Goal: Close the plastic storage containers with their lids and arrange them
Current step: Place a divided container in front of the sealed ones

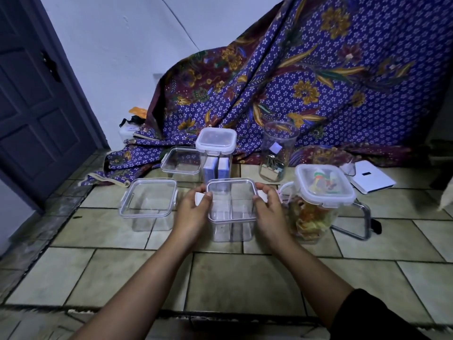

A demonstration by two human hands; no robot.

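Observation:
A tall clear square container (231, 225) stands on the tiled floor in front of me with a clear lid (231, 200) lying on its top. My left hand (192, 212) grips the lid's left side at its white latch, and my right hand (268, 212) grips the right side at the other latch. To the left stands a lidded clear container (148, 204), with another clear container (181, 163) behind it. A tall container with a white-rimmed lid (216, 153) holds blue boxes. On the right, a lidded container (318, 204) holds colourful items.
A round glass jar (275, 153) with clips stands at the back right. A loose clear lid (353, 219) lies on the floor at the right, near a white flat box (370, 176). Purple patterned cloth (306, 82) hangs behind; a dark door (36, 106) is at the left.

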